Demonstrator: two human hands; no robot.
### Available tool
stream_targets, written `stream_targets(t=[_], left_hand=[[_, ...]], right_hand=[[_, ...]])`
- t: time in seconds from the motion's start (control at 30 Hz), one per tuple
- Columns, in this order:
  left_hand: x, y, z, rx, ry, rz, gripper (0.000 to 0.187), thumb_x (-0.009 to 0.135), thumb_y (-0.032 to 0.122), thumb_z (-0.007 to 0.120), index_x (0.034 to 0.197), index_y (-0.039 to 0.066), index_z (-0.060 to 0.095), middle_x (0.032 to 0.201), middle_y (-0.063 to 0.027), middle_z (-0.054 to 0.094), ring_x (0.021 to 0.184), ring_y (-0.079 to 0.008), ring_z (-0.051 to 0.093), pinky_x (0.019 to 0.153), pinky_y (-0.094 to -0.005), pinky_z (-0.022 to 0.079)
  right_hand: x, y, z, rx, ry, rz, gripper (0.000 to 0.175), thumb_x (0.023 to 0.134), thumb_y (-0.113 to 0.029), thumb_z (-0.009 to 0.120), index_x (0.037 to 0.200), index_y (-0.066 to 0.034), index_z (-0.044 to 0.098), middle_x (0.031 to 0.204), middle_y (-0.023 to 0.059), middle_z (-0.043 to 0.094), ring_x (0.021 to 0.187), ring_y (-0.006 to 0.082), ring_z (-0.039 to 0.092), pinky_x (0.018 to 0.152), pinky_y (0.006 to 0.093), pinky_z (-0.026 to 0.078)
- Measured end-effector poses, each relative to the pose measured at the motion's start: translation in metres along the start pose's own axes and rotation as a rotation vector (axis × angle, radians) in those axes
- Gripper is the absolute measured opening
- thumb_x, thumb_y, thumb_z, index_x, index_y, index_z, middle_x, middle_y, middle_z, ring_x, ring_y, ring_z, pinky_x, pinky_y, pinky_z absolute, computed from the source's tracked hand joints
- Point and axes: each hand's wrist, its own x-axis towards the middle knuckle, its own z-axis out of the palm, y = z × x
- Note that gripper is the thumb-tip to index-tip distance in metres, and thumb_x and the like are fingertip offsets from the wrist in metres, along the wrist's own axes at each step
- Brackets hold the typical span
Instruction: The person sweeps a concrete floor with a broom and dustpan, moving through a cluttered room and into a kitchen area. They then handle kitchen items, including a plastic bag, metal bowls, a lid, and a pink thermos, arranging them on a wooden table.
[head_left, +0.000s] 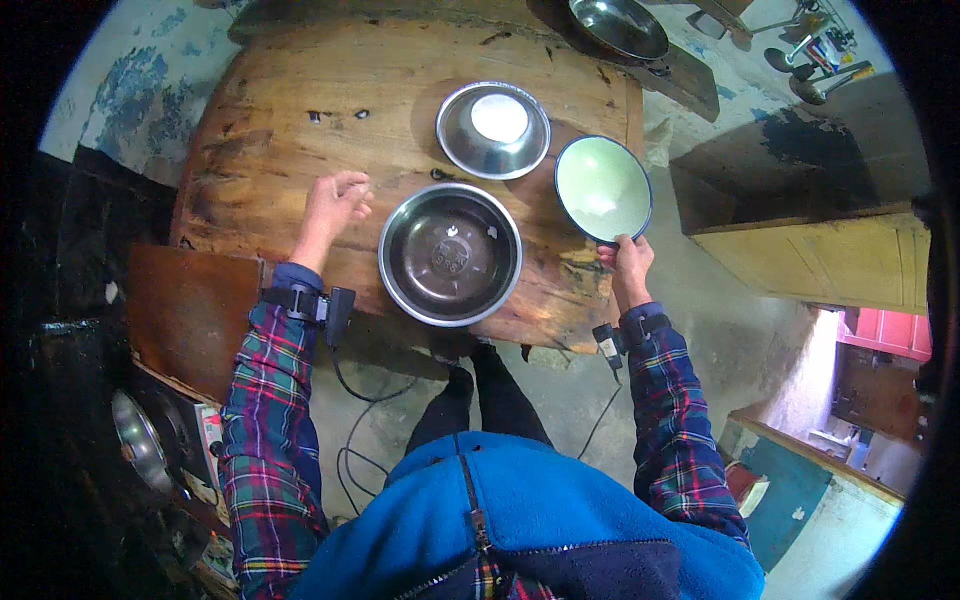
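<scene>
My right hand (628, 266) grips the near rim of a pale green enamel bowl (604, 184) with a dark blue edge. It holds the bowl tilted at the table's right side, with the inside facing me. Over the left part of the wooden table (277, 150), my left hand (341, 199) has loosely curled fingers and nothing visible in it. A stainless steel basin (450, 262) stands upright between the hands, near the front edge, with markings stamped in its bottom. Behind it is a shiny metal bowl (493, 154) that appears upside down, its round base bright with glare.
A dark wok-like pan (619, 30) rests at the back right. Ladles (814, 90) hang on the right wall near a pale yellow cabinet (817, 259). To my left are a brown wooden board (191, 315) and a metal lid (140, 442). Cables (349, 450) run from my wrist devices.
</scene>
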Motion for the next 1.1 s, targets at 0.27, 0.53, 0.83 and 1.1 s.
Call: stream_targets(t=[0.27,0.53,0.83,1.1], left_hand=[[0.053,0.005,0.039,-0.101,-0.067,-0.095,0.035,0.086,0.005,0.060,0.117,-0.011,0.055,0.093,-0.0197,0.067,0.073,-0.0220,0.068,0.062,-0.0274,0.056],[0.078,0.005,0.063,-0.265,-0.173,-0.179,0.054,0.084,0.002,0.063,0.130,-0.016,0.039,0.097,-0.0204,0.065,0.078,-0.0252,0.068,0.066,-0.0301,0.058],[0.097,0.015,0.105,-0.370,-0.267,-0.322,0.056,0.079,0.000,0.064,0.130,-0.007,0.043,0.093,-0.0143,0.067,0.081,-0.0220,0.067,0.069,-0.0317,0.059],[0.105,0.005,0.125,-0.401,-0.149,-0.318,0.031,0.075,-0.004,0.068,0.105,-0.007,0.059,0.093,-0.0136,0.067,0.078,-0.0222,0.068,0.066,-0.0306,0.060]], right_hand=[[0.020,-0.012,0.003,-0.027,-0.121,0.067,0.035,0.089,-0.014,0.054,0.120,0.0037,0.048,0.073,0.0168,0.066,0.051,0.0185,0.063,0.042,0.0268,0.049],[0.051,-0.113,-0.009,-0.479,-0.203,-0.501,0.039,0.087,-0.021,0.059,0.117,0.0055,0.057,0.074,0.0110,0.065,0.062,0.0140,0.061,0.054,0.0255,0.048],[0.164,-0.097,0.187,-0.955,-0.612,-0.608,0.059,0.088,-0.046,0.050,0.120,0.0023,0.057,0.106,0.0242,0.064,0.100,0.0375,0.060,0.088,0.0420,0.046],[0.170,-0.093,0.232,-1.112,-0.651,-0.331,0.063,0.087,-0.053,0.048,0.101,0.0051,0.066,0.099,0.0243,0.066,0.092,0.0349,0.063,0.083,0.0409,0.046]])
